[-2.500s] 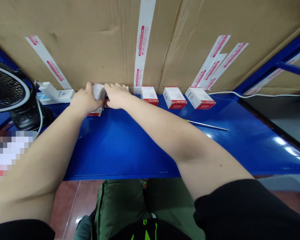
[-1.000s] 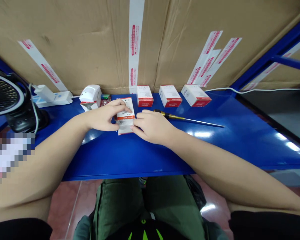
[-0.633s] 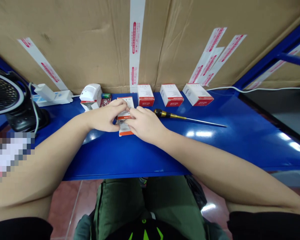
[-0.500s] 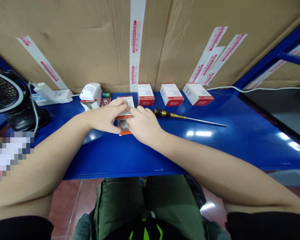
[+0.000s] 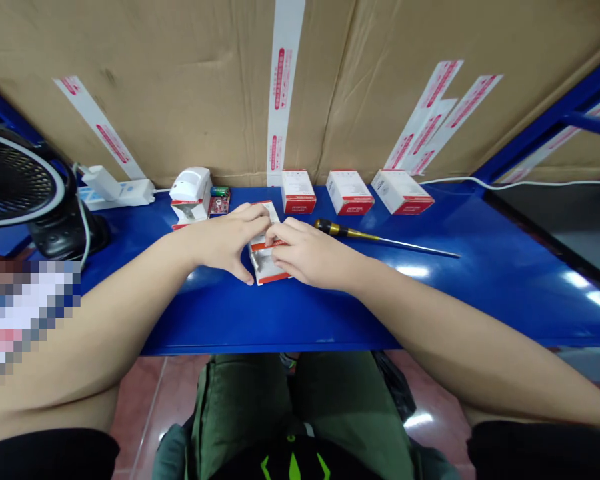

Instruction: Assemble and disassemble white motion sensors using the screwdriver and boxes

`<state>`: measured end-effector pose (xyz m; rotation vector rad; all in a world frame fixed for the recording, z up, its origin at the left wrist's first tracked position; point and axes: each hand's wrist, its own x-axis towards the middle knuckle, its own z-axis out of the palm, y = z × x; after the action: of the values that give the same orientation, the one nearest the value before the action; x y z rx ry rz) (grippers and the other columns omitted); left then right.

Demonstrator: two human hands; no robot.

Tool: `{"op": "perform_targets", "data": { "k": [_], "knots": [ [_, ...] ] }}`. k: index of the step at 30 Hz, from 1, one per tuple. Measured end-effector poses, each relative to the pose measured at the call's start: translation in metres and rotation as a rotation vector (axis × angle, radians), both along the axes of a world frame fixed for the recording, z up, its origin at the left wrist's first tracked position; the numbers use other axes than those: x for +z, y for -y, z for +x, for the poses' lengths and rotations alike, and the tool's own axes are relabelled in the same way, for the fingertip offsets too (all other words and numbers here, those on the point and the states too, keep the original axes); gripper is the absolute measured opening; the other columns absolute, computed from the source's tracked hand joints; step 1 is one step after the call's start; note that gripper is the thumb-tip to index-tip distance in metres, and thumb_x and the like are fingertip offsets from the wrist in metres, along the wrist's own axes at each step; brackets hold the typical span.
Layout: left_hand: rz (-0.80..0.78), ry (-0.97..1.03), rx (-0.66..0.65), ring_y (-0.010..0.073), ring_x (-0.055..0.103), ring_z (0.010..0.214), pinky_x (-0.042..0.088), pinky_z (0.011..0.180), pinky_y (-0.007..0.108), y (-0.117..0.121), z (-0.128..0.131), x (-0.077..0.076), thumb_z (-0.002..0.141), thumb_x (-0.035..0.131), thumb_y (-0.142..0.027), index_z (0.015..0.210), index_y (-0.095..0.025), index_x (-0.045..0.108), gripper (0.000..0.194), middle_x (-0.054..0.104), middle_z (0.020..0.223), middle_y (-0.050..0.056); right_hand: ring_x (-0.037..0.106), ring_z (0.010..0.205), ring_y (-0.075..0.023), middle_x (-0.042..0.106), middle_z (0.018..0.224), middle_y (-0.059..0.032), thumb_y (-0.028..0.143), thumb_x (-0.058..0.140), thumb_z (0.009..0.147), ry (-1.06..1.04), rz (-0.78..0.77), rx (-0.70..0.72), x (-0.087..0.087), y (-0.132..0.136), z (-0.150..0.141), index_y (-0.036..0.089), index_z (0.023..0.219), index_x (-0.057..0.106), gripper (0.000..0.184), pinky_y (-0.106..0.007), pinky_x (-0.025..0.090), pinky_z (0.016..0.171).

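A small red and white cardboard box (image 5: 270,274), its near end open, lies on the blue table between my hands. My left hand (image 5: 229,241) grips it from the left, fingers curled over the far part and thumb along the near left side. My right hand (image 5: 316,255) has its bent fingers on the box's middle, at the edge of the open end; the fingertips are partly hidden. Inside the opening a pale surface shows, but I cannot make out the contents.
Three closed boxes (image 5: 299,191) stand along the cardboard backing. A screwdriver (image 5: 350,231) lies to the right. Back left are a white domed sensor (image 5: 191,184) on an open box, a red circuit board (image 5: 219,204), a power strip (image 5: 125,193) and a black fan (image 5: 17,180).
The box has shifted slightly toward me and turned a little. My right hand has moved right, its fingers more bent, uncovering more of the open end. The camera view has shifted slightly.
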<state>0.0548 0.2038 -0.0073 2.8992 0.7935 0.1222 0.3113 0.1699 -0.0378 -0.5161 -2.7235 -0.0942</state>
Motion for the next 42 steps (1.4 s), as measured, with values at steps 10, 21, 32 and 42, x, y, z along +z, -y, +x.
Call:
{"op": "perform_targets", "data": {
  "k": [10, 21, 32, 42],
  "knots": [
    [0.079, 0.014, 0.000, 0.0366, 0.059, 0.128, 0.051, 0.112, 0.044, -0.001, 0.000, -0.003, 0.073, 0.101, -0.050, 0.134, -0.019, 0.065, 0.077, 0.064, 0.142, 0.016, 0.067, 0.109, -0.0241, 0.078, 0.112, -0.0107, 0.011, 0.049, 0.116, 0.024, 0.098, 0.118, -0.002, 0.029, -0.007, 0.015, 0.111, 0.081, 0.033, -0.042, 0.057, 0.101],
    [0.092, 0.026, -0.030, 0.0374, 0.060, 0.132, 0.048, 0.117, 0.046, -0.005, -0.004, -0.006, 0.082, 0.093, -0.051, 0.134, -0.018, 0.065, 0.068, 0.063, 0.148, 0.018, 0.069, 0.118, -0.0288, 0.080, 0.132, -0.0127, 0.013, 0.052, 0.113, 0.169, 0.132, 0.143, 0.021, 0.053, 0.009, 0.017, 0.112, 0.082, 0.029, -0.046, 0.052, 0.100],
    [0.057, 0.036, -0.018, 0.0400, 0.058, 0.129, 0.048, 0.117, 0.052, -0.002, -0.005, 0.000, 0.079, 0.092, -0.076, 0.137, -0.017, 0.065, 0.087, 0.062, 0.145, 0.019, 0.068, 0.120, -0.0295, 0.075, 0.137, -0.0103, 0.035, 0.072, 0.107, 0.187, -0.075, 0.158, 0.023, 0.096, 0.007, 0.022, 0.119, 0.074, 0.018, -0.047, 0.055, 0.091],
    [0.194, 0.071, 0.084, 0.0372, 0.064, 0.114, 0.055, 0.108, 0.056, -0.007, -0.001, -0.006, 0.110, 0.051, -0.056, 0.124, -0.013, 0.071, 0.049, 0.069, 0.130, 0.021, 0.064, 0.133, -0.0405, 0.071, 0.137, -0.0161, 0.023, 0.077, 0.099, 0.251, -0.172, 0.104, 0.016, 0.092, 0.003, 0.027, 0.126, 0.076, 0.028, -0.046, 0.062, 0.078]
  ]
}}
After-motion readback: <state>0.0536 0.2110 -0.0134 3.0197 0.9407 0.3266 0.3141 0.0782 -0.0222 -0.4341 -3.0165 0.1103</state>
